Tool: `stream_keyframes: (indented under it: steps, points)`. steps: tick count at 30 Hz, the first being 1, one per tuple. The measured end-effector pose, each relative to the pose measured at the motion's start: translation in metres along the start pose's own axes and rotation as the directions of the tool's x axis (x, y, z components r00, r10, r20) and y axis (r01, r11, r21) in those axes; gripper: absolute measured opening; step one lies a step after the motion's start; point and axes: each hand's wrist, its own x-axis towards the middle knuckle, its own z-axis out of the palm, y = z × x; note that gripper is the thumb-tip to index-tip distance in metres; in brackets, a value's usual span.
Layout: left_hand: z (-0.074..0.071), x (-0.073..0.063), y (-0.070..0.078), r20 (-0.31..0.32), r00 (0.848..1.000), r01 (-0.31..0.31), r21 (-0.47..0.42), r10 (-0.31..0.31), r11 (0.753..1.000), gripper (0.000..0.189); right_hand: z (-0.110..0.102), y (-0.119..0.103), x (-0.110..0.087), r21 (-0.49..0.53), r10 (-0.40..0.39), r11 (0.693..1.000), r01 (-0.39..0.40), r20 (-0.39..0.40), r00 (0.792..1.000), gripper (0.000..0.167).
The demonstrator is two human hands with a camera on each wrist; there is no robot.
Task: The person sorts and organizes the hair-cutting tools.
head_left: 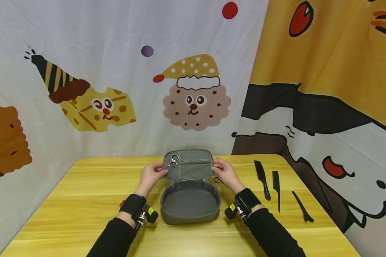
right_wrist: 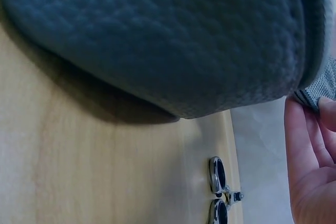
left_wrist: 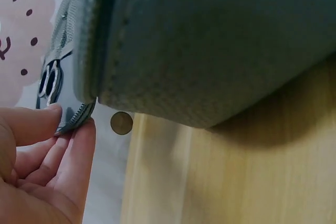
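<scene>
A grey zip case point(head_left: 190, 217) stands unzipped in the middle of the table, its inside bare. Its lid point(head_left: 196, 173) is raised at the back. A pair of scissors point(head_left: 174, 161) sits at the lid's left side, finger rings showing and blades hidden. My left hand point(head_left: 150, 176) pinches the lid's left edge between thumb and fingers, close to those rings. On the opposite edge, my right hand point(head_left: 226, 174) pinches the lid the same way. Another pair of scissors point(right_wrist: 213, 174) lies on the table below my right hand, partly hidden in the head view.
To the right on the wooden table point(head_left: 93, 221) lie a wide black comb point(head_left: 261, 176), a black tail comb point(head_left: 276, 182) and a black hair clip point(head_left: 303, 210). Something small and red point(head_left: 122, 203) shows beside the left wrist. A printed curtain point(head_left: 115, 21) hangs behind the table.
</scene>
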Motion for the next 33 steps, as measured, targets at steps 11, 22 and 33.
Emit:
stream_keyframes:
  steps: [11, 22, 33]
  points:
    - [0.003, 0.001, -0.008, 0.042, 0.995, 0.096, -0.214, -0.089, 0.972, 0.03, 0.001, 0.003, 0.002, -0.031, 0.044, 0.999, -0.044, 0.012, 0.999, 0.035]
    - [0.002, 0.002, -0.015, 0.086, 0.982, 0.182, -0.239, -0.166, 0.954, 0.036, -0.001, 0.006, 0.0, -0.051, 0.086, 0.995, -0.083, 0.056, 0.995, 0.045]
    - [0.0, 0.005, -0.017, 0.133, 0.964, 0.249, -0.168, -0.228, 0.954, 0.031, -0.003, 0.007, -0.003, -0.056, 0.147, 0.988, -0.141, 0.118, 0.982, 0.043]
